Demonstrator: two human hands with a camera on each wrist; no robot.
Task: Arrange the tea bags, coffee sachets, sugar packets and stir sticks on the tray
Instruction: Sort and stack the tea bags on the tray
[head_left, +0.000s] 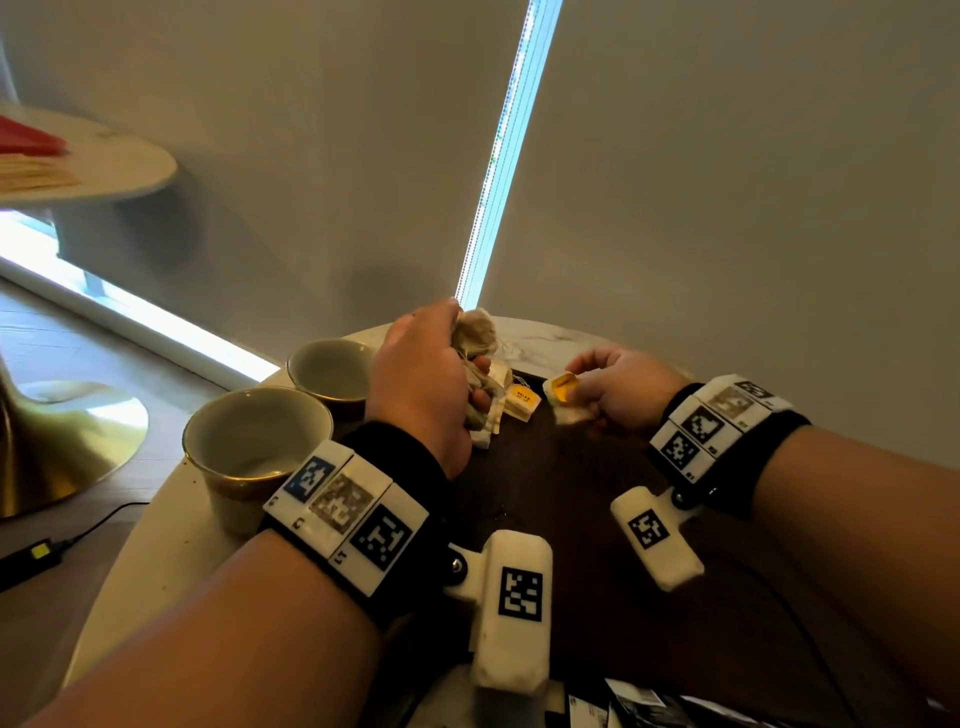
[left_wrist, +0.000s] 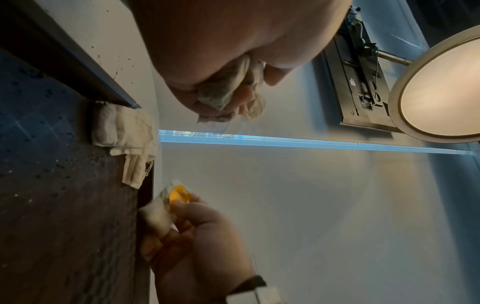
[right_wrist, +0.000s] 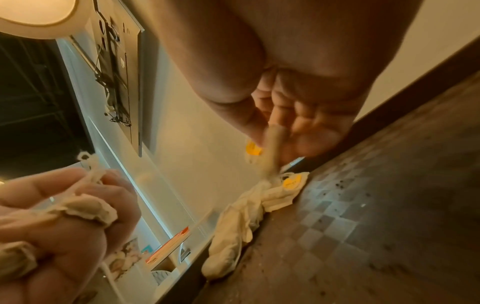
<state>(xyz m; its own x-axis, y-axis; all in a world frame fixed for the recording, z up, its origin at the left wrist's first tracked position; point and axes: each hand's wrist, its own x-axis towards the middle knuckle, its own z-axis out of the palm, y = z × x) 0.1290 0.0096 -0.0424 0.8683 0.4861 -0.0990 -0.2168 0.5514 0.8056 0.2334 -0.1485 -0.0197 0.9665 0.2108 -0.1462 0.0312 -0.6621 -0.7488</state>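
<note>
Left hand (head_left: 421, 384), centre frame, clutches a bunch of tea bags (head_left: 475, 332) in curled fingers; right hand (head_left: 618, 387) pinches one yellow-tagged tea bag (head_left: 566, 397). Both hover over the dark tray (head_left: 582, 499). Best laid flat beside the tea bags already there, strings untangled

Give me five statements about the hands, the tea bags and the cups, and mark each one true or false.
1. The left hand grips a bunch of tea bags. True.
2. The right hand is empty. False: its fingers pinch a single tea bag with a yellow tag.
3. Some tea bags lie at the far edge of the dark tray. True: a small pile sits there.
4. Both cups stand to the right of the tray. False: they stand to its left.
5. A tea bag lies in the near cup. False: none shows inside it.
</note>
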